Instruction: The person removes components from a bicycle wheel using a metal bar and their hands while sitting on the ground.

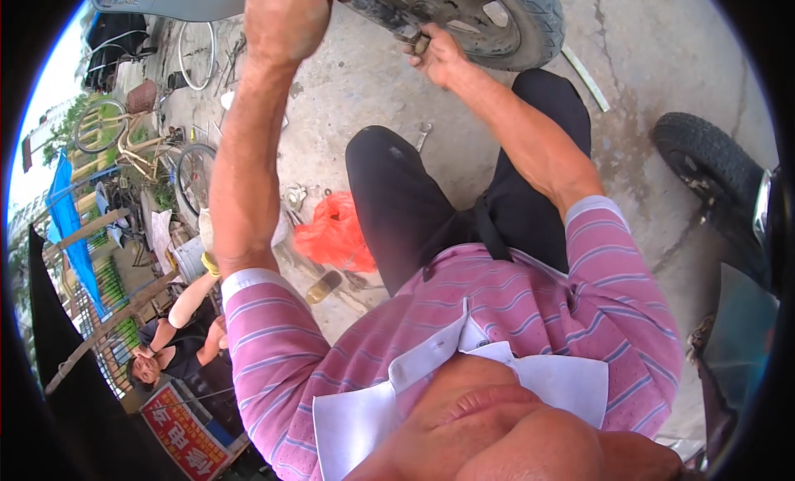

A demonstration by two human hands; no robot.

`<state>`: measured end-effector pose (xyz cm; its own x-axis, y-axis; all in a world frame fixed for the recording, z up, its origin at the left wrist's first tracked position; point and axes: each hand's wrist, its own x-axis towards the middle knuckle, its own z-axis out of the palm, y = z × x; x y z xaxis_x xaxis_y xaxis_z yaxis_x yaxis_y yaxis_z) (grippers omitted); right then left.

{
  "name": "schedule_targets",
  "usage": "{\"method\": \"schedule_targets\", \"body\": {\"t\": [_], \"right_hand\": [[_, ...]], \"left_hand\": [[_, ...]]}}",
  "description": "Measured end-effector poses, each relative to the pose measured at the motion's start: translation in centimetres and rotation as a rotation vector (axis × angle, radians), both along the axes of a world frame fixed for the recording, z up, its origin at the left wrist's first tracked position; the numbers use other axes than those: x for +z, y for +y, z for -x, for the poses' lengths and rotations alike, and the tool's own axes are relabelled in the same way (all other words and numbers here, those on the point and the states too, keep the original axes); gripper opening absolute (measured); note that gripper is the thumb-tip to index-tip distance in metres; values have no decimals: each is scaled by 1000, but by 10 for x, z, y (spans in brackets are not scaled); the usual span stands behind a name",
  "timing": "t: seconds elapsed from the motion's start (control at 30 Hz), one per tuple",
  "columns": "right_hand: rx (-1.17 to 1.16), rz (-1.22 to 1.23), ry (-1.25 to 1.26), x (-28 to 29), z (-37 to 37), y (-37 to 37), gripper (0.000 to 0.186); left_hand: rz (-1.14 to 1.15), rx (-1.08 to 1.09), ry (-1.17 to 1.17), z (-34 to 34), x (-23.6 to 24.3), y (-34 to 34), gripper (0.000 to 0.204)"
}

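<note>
A wheel with a black tyre [542, 25] and a dusty dark rim fills the top middle, before my knees. My right hand [439, 57] is at its hub, the fingers closed on a small metal part [421, 44] by the axle end. Higher and to the left, my left hand [286, 21] makes a fist at the picture's upper edge. Something dark shows beside that fist, but what it grips is cut off. A grey-blue body panel [170, 0] of a vehicle lies left of the fist.
A wrench [424, 135] lies on the concrete by my knees, near a red plastic bag [335, 232] and a brownish bottle [324, 287]. A pale strip [586, 79] lies right of the wheel. Another tyre [712, 154] stands far right. Bicycles [137, 149] and a seated person [178, 344] are left.
</note>
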<state>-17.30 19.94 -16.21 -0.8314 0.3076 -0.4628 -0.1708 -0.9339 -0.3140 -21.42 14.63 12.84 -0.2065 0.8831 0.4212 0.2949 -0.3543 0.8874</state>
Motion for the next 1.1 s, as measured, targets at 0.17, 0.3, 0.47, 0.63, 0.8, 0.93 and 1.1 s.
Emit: {"method": "schedule_targets", "body": {"t": [0.17, 0.3, 0.47, 0.63, 0.8, 0.93, 1.1], "right_hand": [[-71, 67, 7, -7, 4, -1, 21], [-88, 76, 62, -9, 9, -5, 18], [-106, 56, 54, -7, 6, -6, 23], [-108, 79, 76, 2, 3, -7, 19], [-78, 61, 92, 8, 1, -8, 18], [-67, 124, 140, 4, -1, -6, 16], [-30, 25, -16, 1, -10, -6, 13]], "left_hand": [[-24, -121, 51, -7, -4, -7, 45], [-41, -145, -51, 2, -5, -12, 48], [-47, -150, -69, 7, -8, -20, 49], [-273, -419, -468, 9, -20, -18, 49], [-113, -184, -88, 13, -12, -29, 49], [-81, -191, -129, 18, -7, -31, 49], [-86, -230, -101, 23, -14, -28, 48]]}}
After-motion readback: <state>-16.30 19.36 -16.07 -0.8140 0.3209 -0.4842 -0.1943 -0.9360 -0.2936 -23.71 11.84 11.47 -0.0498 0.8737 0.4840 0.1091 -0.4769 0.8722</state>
